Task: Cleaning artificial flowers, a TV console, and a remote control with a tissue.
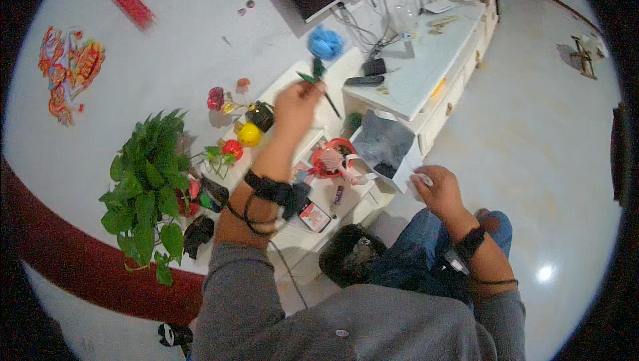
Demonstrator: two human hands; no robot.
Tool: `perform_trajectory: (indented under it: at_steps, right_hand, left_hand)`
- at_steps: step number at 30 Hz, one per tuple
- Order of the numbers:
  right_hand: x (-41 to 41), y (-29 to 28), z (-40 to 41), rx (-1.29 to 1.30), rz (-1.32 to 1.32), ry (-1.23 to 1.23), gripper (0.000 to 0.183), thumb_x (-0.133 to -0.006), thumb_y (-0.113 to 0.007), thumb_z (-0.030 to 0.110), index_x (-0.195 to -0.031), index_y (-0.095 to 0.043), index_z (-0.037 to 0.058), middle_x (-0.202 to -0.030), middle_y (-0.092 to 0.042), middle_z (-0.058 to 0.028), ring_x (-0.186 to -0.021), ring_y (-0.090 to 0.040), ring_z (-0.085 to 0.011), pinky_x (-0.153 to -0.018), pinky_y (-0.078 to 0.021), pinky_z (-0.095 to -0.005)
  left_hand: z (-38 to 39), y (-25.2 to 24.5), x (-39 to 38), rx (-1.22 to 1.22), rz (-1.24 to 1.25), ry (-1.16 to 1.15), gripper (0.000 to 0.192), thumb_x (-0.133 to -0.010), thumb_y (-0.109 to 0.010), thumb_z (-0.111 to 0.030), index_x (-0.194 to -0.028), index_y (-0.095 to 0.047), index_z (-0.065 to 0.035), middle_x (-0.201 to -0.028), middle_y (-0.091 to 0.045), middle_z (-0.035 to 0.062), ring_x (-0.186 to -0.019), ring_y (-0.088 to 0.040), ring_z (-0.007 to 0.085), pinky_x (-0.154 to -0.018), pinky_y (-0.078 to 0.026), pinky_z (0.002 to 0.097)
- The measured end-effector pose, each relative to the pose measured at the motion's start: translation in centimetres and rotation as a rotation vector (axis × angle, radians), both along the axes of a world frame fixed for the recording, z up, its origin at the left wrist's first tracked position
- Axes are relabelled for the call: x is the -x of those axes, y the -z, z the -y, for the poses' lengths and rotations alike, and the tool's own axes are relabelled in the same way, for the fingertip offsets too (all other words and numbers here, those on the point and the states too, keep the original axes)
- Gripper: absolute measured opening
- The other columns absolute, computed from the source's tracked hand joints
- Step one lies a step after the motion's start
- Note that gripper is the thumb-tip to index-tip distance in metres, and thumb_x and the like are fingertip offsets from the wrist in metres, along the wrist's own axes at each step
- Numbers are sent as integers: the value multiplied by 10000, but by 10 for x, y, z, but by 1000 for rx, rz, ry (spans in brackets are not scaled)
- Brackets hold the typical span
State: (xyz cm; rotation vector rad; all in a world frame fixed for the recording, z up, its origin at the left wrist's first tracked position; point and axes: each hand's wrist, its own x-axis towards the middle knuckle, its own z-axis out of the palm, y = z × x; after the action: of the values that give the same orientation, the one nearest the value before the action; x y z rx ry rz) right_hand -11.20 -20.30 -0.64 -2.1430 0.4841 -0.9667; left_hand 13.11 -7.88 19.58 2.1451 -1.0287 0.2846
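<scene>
My left hand (298, 107) is raised over the white cabinet top, its fingers around the dark stem of a blue flower (325, 43) with green leaves, which looks artificial. The stem's lower end sticks out below the fingers. My right hand (443, 192) pinches something small and pale at the outer edge of a white box or bag (410, 163); whether it grips the edge itself is unclear. Inside that container lies crumpled translucent plastic (382, 136). Between my hands, an orange-red bowl (317, 158) holds a pink hairbrush-like object (331, 160).
A leafy potted plant (150, 186), a yellow ornament (249, 134), a red ornament (232, 149) and a red flower (216, 97) stand left. A black bin (349, 253) is by my knees. Cables (357, 26) cross the TV cabinet (424, 61). A cord hangs from my left wrist.
</scene>
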Motion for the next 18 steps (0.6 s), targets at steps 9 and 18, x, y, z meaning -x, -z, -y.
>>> perform_trajectory:
  at_steps: [9,18]
  right_hand:
    - [20,54,18,-163,-53,-47,133,-782,-683,152,-836,-663,33,-829,-654,-160,-778,-617,-338,-710,-490,-397]
    - [14,47,32,-268,79,-21,117,-780,-681,140,-818,-655,33,-814,-650,-152,-761,-616,-334,-706,-487,-396]
  left_hand:
    - [-43,-83,-172,-297,391,-394,302,-810,-671,-295,-891,-696,-5,-736,-675,85,-693,-648,201,-634,-489,304]
    - [-36,-73,-226,-480,410,-587,303,-807,-647,-350,-875,-710,-61,-771,-694,97,-733,-675,253,-672,-522,346]
